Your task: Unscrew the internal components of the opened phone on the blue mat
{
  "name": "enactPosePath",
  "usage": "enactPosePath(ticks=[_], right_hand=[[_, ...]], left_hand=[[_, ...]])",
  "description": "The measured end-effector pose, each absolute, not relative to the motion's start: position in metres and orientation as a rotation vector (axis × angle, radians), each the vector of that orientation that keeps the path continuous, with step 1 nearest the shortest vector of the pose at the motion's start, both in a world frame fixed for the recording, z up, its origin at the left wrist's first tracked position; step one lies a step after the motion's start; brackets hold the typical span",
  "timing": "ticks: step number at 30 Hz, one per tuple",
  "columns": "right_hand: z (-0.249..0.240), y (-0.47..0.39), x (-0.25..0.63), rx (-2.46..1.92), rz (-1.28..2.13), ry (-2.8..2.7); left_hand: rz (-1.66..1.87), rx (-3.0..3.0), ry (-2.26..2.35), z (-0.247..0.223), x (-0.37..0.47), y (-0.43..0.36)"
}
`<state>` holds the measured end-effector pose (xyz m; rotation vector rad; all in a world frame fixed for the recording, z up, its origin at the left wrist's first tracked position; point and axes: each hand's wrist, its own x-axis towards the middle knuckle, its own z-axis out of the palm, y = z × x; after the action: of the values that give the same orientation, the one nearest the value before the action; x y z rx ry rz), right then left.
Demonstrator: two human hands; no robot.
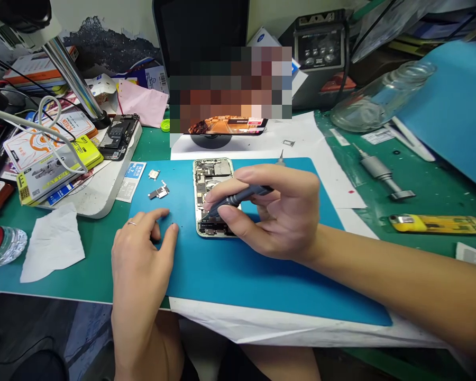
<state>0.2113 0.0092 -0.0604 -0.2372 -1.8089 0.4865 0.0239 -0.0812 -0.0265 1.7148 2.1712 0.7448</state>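
An opened phone body (201, 185) with its inner parts exposed lies on the blue mat (230, 270). My right hand (277, 211) is over its right side, fingers wrapped round a dark pen-like screwdriver (238, 197) whose lower end points down at the phone's lower left part. My left hand (145, 248) rests on the mat to the left of the phone, thumb and fingers apart, holding nothing. Just beyond its fingertips are a small circuit board (159, 191) and a small metal part (154, 174).
Behind the phone stands a partly blurred lit screen (230, 127). Boxes (59, 169) and another opened phone (119, 137) are at the left, near a tissue (53, 243) and a bottle (3, 245). A glass jar (381, 98), a metal tool (381, 169) and a yellow cutter (440, 224) lie right.
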Motion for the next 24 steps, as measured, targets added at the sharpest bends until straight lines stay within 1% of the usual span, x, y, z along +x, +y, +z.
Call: enactPosePath(ticks=[8,13,19,24], right_hand=[[-0.059,0.008,0.212,-0.287,0.512,-1.799],[-0.057,0.009,0.213,-0.289,0.539,-1.821],[-0.064,0.011,0.213,-0.237,0.528,-1.843],[-0.066,0.01,0.213,-0.255,0.548,-1.876]], left_hand=[[0.745,1.623,2.153,-0.024,0.025,-0.082],[0.763,1.725,2.043,-0.023,0.028,-0.087],[0.497,2.098,1.826,-0.018,0.031,-0.109],[0.385,2.229,1.764,-0.014,0.03,-0.114]])
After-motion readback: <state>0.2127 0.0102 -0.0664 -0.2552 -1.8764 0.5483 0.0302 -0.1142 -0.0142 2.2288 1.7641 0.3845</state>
